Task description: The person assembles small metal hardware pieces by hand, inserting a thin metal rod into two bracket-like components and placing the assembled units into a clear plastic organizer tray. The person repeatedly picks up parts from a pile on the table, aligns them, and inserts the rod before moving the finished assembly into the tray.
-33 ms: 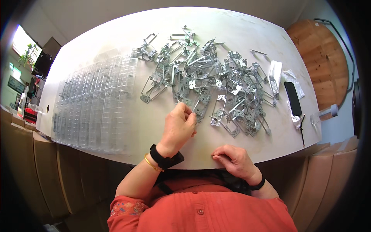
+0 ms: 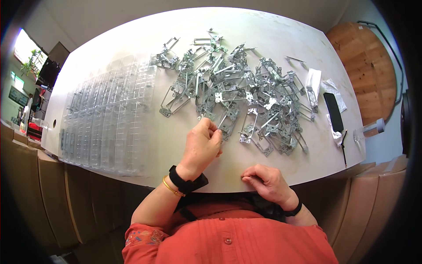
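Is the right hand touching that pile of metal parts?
No, the right hand is near the table edge, apart from the metal parts.

Bright window (image 2: pixel 26 44), pale blue wall (image 2: pixel 393 138)

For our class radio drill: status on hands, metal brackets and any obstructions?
Left hand at near side of metal brackets, grip unclear. Right hand loosely curled by near table edge. Transparent plastic trays left, not blocking.
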`<state>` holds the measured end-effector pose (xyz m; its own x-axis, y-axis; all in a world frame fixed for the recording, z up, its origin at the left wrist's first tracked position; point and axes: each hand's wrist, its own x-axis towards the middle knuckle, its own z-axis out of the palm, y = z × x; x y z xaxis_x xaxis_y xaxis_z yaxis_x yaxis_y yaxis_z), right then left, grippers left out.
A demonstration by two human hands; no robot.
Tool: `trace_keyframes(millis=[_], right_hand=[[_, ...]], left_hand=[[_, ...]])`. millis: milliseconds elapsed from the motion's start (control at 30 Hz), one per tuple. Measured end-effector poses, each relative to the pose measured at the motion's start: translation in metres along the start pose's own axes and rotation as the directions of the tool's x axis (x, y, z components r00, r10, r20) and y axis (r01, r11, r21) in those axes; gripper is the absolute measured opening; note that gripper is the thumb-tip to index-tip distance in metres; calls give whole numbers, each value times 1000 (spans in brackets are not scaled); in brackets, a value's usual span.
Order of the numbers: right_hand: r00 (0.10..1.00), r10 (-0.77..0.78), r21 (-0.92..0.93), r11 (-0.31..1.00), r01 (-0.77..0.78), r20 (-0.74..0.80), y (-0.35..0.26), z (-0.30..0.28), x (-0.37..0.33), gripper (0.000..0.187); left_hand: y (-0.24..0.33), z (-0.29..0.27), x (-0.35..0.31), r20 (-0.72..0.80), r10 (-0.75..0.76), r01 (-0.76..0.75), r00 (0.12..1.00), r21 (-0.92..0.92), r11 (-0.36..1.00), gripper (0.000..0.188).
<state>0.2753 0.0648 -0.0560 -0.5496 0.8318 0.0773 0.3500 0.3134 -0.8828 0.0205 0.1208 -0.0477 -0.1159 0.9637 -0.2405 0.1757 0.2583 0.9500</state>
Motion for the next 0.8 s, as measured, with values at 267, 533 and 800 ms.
trace_keyframes(millis=[267, 533, 800], right_hand=[[999, 29, 31, 999, -28, -25, 3, 6, 4, 8], [999, -2, -54, 999, 0, -33, 0, 5, 6, 11], [998, -21, -21, 1000, 20, -56, -1, 6, 3, 10]], left_hand=[[-7, -28, -29, 19, -21, 21, 1000, -44, 999, 10], [-21, -45, -29, -98, 65, -59, 993, 63, 996, 7], [-18, -32, -39, -103, 358, -260, 928, 510, 820, 23]])
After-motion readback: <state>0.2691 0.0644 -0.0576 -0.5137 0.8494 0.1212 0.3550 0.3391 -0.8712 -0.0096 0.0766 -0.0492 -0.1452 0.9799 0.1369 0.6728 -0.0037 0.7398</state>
